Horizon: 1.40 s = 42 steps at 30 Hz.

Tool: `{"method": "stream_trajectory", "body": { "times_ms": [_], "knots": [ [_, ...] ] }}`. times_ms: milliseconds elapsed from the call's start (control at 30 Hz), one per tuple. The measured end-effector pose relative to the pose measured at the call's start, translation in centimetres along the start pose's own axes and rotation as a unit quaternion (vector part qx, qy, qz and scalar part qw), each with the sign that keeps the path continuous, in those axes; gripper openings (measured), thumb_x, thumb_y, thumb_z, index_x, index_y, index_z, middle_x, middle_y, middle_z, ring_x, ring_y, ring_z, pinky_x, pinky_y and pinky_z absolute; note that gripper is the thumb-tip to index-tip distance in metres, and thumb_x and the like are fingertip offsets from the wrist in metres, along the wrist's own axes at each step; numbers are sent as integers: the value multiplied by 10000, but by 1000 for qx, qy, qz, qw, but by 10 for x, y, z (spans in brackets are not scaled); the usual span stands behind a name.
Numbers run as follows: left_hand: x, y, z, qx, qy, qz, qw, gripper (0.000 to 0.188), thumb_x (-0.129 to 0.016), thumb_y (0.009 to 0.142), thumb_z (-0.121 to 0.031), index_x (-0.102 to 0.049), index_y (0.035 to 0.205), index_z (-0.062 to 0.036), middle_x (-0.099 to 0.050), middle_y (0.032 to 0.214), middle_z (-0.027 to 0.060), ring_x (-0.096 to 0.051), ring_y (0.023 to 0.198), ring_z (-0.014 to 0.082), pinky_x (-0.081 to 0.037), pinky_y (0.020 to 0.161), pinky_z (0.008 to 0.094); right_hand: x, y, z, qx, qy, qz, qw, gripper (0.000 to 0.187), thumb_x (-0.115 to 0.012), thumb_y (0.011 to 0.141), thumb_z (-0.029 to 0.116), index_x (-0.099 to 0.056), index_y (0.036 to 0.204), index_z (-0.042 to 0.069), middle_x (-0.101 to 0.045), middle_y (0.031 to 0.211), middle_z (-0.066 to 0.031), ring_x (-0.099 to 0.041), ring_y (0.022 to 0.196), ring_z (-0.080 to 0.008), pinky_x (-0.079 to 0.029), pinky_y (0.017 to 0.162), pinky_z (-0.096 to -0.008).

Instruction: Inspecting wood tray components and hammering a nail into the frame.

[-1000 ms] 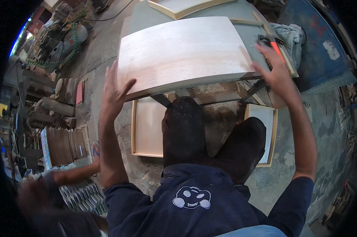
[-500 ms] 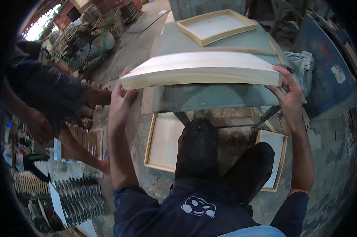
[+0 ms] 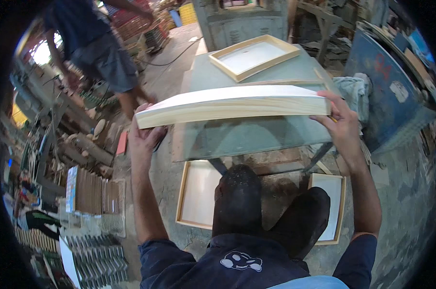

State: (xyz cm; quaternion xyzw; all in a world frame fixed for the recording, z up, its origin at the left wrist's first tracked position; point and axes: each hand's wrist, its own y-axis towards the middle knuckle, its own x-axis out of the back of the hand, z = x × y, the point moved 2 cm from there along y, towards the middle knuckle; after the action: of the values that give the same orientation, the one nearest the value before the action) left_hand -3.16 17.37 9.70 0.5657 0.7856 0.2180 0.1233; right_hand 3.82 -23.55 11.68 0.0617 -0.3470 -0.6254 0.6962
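Note:
A shallow wooden tray (image 3: 232,107), with pale wood sides and a white flat face turned up, is held level in front of me over the table. My left hand (image 3: 144,139) is closed on its left end, the thumb below the edge. My right hand (image 3: 341,118) grips the right end between thumb and fingers. Beneath it stands the grey-green work table (image 3: 256,132). Farther back on that table lies a similar tray (image 3: 254,57), its white inside facing up.
Two more trays rest on the floor by my legs, a left tray (image 3: 196,192) and a right tray (image 3: 328,204). Another person (image 3: 100,53) is at the far left. Stacked brown slats (image 3: 90,190) stand at left. A blue panel (image 3: 391,91) leans at right.
The other person has moved from close on my left to farther back. My view has shifted upward; the held tray appears slightly lower and farther left, still gripped at both ends.

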Motion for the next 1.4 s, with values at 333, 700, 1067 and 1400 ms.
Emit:
{"method": "stream_trajectory", "body": {
  "times_ms": [333,700,1067,1400],
  "knots": [
    [36,-10,-7,-49,35,-1,998,422,-531,799,55,-474,1209,-29,-484,1237,62,-481,1116,154,-421,926,283,-4,9,-14,22,115,33,993,457,-595,769,-68,-488,1200,38,-621,981,-109,-572,915,-121,-457,808,-239],
    [70,-30,-28,-79,136,-59,986,388,-598,801,-20,-513,1179,-11,-514,1226,93,-492,1115,178,-396,949,307,-44,25,4,-13,130,54,990,413,-588,771,-71,-507,1164,25,-619,998,-100,-582,925,-135,-483,825,-277],
    [95,-33,-35,-165,143,-175,960,461,-539,883,-332,-449,1204,-13,-533,1157,139,-521,1066,240,-404,931,393,-69,33,20,4,180,127,976,408,-668,770,31,-514,1148,33,-623,1004,-104,-593,931,-125,-480,829,-273],
    [126,-42,-64,46,-6,-356,933,507,-435,927,-398,-377,1279,-38,-474,1220,107,-473,1122,250,-403,939,398,-101,41,30,60,305,169,935,562,-610,851,187,-356,1338,68,-512,1204,-185,-505,1102,-197,-416,938,-330]
  ]
}}
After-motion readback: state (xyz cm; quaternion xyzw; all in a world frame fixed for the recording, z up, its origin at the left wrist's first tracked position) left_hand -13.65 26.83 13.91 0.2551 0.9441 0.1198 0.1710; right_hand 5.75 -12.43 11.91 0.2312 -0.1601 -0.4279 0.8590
